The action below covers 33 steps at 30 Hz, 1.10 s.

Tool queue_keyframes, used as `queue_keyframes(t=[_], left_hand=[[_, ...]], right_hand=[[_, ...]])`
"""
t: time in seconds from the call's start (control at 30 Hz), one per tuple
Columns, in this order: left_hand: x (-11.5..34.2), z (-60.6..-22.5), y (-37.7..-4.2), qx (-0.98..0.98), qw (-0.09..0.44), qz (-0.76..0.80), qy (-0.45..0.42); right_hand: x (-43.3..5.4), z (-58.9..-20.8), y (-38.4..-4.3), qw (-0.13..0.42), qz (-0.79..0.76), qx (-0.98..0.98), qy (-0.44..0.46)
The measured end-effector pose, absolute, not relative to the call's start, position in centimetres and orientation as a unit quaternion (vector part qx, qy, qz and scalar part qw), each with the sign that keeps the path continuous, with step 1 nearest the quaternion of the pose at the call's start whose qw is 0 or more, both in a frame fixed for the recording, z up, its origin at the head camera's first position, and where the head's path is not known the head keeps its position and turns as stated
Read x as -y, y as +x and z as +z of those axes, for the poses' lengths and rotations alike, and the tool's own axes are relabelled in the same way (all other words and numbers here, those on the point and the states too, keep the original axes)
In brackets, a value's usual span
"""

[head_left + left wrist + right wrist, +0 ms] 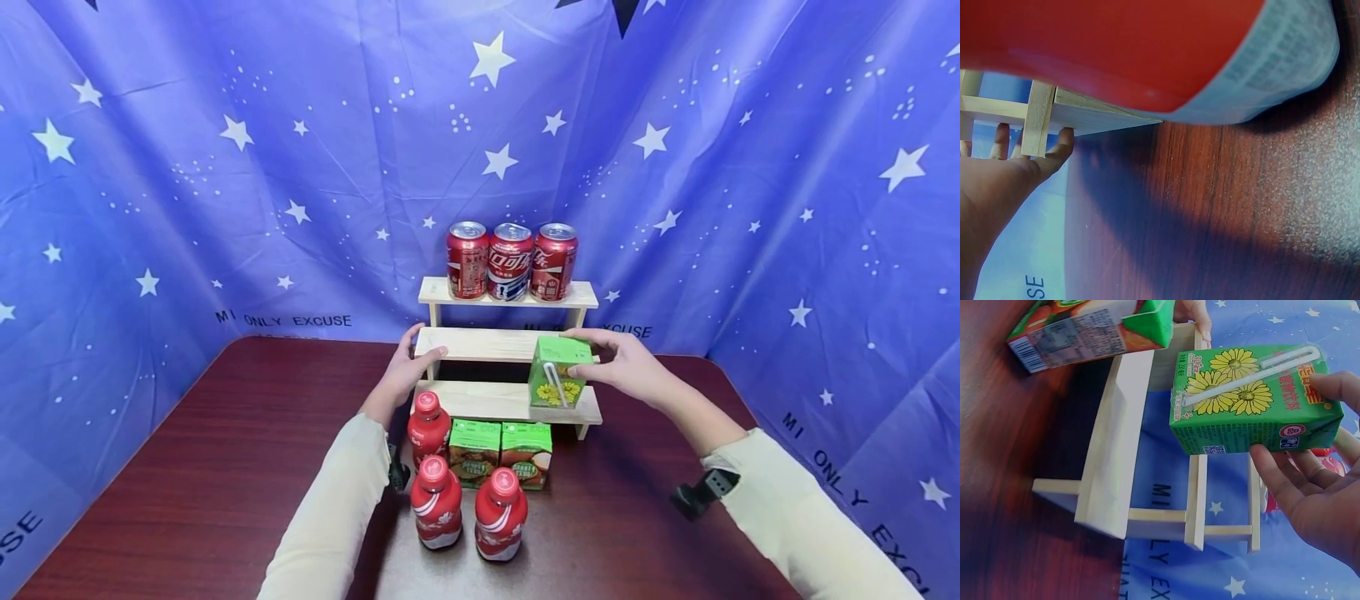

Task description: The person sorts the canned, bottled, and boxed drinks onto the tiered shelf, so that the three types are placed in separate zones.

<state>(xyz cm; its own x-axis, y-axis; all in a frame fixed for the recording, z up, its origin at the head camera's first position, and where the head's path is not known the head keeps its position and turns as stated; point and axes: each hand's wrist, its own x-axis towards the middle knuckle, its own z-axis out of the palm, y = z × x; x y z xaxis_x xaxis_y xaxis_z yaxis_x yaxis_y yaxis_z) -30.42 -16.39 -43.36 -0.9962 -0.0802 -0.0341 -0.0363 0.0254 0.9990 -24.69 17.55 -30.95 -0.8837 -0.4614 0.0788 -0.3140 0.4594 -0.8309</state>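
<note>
a: what comes nearest the person?

b: two red bottles [501, 517] on the table [600, 517], with a third bottle [429, 433] farther back on the left; beside that, two cartons [475, 454] side by side before the lowest step [472, 400]

a: and the held carton [553, 375]?

b: just beyond them, pinched by the thumb and fingers of the right hand [621, 365], long axis roughly upright, at the right end of the lowest step; i cannot tell whether it touches wood

a: the left hand [403, 368]?

b: well apart, gripping the left end of the middle step [480, 343], so the right is nearer

a: what does the coming move turn on?

b: i'd judge, the carton's base over that lowest plank, clear of the middle step's edge; farthest back, three cans [512, 262] stand on the top step [432, 290]
</note>
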Motion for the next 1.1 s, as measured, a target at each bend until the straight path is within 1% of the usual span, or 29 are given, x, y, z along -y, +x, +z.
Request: queue_keyframes(t=[0.1, 0.3, 0.53, 0.67, 0.9, 1.1], left_hand=[[16.4, -42.9, -30.1, 0.707, 0.007, -0.706, 0.04], [16.0, -40.9, -28.4, 0.707, -0.008, -0.707, 0.031], [15.8, -40.4, -28.0, 0.708, -0.011, -0.706, 0.031], [16.0, -40.8, -28.4, 0.706, -0.008, -0.708, 0.031], [16.4, -42.7, -30.0, 0.696, 0.005, -0.717, 0.035], [16.4, -43.2, -30.3, 0.705, 0.019, -0.708, 0.033]], right_hand=[[-16.7, -30.8, -25.4, 0.074, -0.467, -0.852, -0.225], [-15.0, -30.6, -26.7, 0.075, -0.48, -0.846, -0.219], [-13.0, -30.3, -27.9, 0.074, -0.51, -0.826, -0.227], [-11.9, -30.0, -28.5, 0.075, -0.504, -0.831, -0.224], [-9.8, -29.7, -29.3, 0.077, -0.507, -0.826, -0.235], [-8.2, -29.8, -30.1, 0.073, -0.512, -0.822, -0.238]])
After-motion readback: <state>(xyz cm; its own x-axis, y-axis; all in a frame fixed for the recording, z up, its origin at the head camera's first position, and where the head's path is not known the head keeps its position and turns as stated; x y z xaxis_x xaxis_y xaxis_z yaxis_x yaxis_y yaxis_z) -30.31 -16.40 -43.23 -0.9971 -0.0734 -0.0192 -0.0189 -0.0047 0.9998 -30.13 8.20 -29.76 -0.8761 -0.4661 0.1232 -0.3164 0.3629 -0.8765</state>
